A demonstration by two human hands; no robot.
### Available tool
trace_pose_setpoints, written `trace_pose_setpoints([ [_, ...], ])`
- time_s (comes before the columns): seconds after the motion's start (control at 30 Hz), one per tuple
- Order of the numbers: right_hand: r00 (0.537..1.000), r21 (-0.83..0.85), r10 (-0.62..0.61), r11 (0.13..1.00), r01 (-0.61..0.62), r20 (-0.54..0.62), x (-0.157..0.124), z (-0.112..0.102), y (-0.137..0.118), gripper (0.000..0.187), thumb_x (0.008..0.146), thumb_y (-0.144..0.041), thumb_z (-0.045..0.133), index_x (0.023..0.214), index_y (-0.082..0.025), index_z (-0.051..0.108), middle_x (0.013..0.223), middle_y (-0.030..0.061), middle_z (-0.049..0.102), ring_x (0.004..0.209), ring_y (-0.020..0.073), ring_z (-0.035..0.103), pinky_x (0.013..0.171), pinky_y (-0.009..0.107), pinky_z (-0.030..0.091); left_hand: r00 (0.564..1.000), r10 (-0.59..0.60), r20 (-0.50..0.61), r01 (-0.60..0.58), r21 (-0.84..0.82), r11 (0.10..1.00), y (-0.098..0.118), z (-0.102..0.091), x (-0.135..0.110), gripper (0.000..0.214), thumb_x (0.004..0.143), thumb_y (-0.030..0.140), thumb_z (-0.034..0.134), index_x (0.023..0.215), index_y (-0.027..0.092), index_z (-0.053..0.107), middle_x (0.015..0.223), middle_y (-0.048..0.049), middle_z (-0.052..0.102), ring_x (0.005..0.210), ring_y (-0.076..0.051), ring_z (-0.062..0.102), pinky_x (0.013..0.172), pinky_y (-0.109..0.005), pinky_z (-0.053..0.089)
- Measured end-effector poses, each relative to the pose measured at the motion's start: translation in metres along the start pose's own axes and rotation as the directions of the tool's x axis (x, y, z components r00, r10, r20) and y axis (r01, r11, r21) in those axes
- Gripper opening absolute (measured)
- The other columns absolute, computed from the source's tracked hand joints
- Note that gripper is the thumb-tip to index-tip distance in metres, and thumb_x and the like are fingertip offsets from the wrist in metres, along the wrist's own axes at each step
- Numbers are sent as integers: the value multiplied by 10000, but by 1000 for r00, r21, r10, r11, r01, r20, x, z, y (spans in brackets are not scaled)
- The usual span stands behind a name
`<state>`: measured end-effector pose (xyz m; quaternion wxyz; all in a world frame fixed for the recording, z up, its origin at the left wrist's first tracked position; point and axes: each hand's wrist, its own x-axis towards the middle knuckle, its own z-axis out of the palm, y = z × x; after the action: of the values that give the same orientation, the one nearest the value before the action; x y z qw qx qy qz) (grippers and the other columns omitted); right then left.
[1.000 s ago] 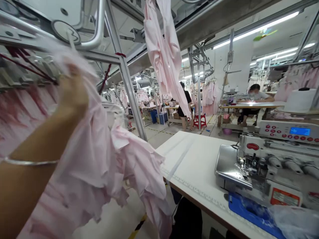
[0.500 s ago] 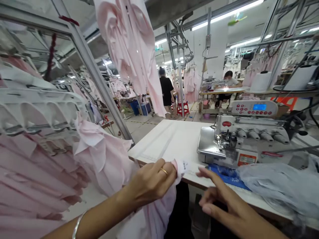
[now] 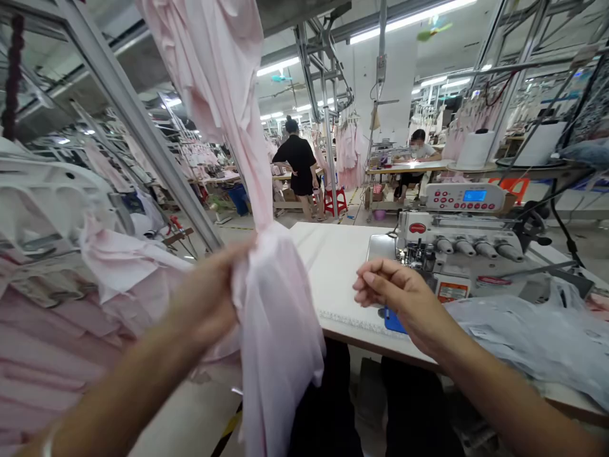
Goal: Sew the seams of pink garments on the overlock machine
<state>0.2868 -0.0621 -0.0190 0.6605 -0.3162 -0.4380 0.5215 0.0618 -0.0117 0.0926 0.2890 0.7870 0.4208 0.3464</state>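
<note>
In the head view, my left hand (image 3: pixel 214 289) is smeared by motion and closed at the top of a pale pink garment (image 3: pixel 283 317). The cloth drapes down past the table edge in front of my legs. Another pink garment (image 3: pixel 214 70) hangs from above, and its narrow lower end meets the held cloth by my fingers; whether the two are joined I cannot tell. Above the table's front edge is my right hand (image 3: pixel 404 295), its fingers curled together with nothing visible in them. It is just in front of an overlock sewing machine (image 3: pixel 457 238).
The white worktable (image 3: pixel 333 254) has a measuring tape (image 3: pixel 361 322) along its front edge. Clear plastic bagging (image 3: pixel 528 324) lies at the right. A white hanger rack (image 3: pixel 52 190) with pink garments and a metal post (image 3: pixel 143 120) stand left. Two people are farther back.
My left hand has moved left and up with the garment, which now hangs longer below it. My right hand has risen and its fingers have curled in. The view has turned slightly right.
</note>
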Motion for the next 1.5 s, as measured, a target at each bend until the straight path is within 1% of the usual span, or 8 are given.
trace_pose_setpoints([
  [0.1,999,-104,43,994,-41,18,-6,-5,7,307,842,-449,746,908,-163,654,767,25,690,640,131,614,626,251,483,993,73,-97,-95,-249,964,18,-39,27,514,934,585,363,1177,199,599,1182,-105,672,1047,-276,671,840,-430,590],
  [0.23,991,-158,72,986,-53,114,-9,1,18,324,869,-479,716,922,-170,631,768,17,677,648,127,608,636,251,485,955,272,-118,-271,32,962,41,-64,47,583,941,621,423,1188,113,570,1100,-108,643,1060,-270,649,908,-467,538],
  [0.37,958,-68,126,991,-112,258,-7,18,23,395,865,-496,725,1069,-201,558,831,3,658,647,128,633,604,248,509,980,197,-14,-197,-85,977,60,-65,60,882,964,591,-136,1268,75,511,1010,-100,628,1147,-292,622,897,-468,522],
  [0.63,960,-72,5,997,16,281,-1,38,37,256,933,-442,639,973,-213,530,1058,64,625,1009,202,602,812,333,545,977,-104,184,120,-75,990,58,-67,67,1307,637,700,-435,1306,47,478,990,-106,628,1030,-309,685,837,-461,539],
  [0.83,961,-329,-95,927,180,259,-1,53,53,229,944,-194,546,1166,-240,517,1062,36,624,921,177,603,835,334,490,946,6,324,21,-78,997,54,-75,66,1099,765,863,-100,1351,127,467,1106,-130,665,1058,-280,675,880,-412,546],
  [1.1,958,-279,-140,937,210,251,2,53,50,185,1016,-291,483,1179,-223,536,1085,64,632,996,205,612,819,336,516,977,-180,-116,145,-260,955,44,-48,63,1106,759,773,-274,1438,250,426,1102,-73,650,1216,-300,592,923,-451,501],
  [1.23,952,-332,-155,912,240,264,5,62,52,448,940,-304,653,1346,-243,474,1330,83,562,1197,232,544,978,370,471,976,-220,-2,209,-309,928,48,-42,56,1227,627,898,-238,1416,280,471,1143,-64,661,1143,-311,636,936,-430,521],
  [1.5,930,-507,-343,782,361,133,-4,43,57,264,997,-355,507,783,-209,559,727,8,566,668,179,546,590,278,430,998,-36,54,30,117,993,25,-78,72,1183,728,786,-290,1408,183,467,1122,-108,651,1062,-276,661,856,-428,546],
])
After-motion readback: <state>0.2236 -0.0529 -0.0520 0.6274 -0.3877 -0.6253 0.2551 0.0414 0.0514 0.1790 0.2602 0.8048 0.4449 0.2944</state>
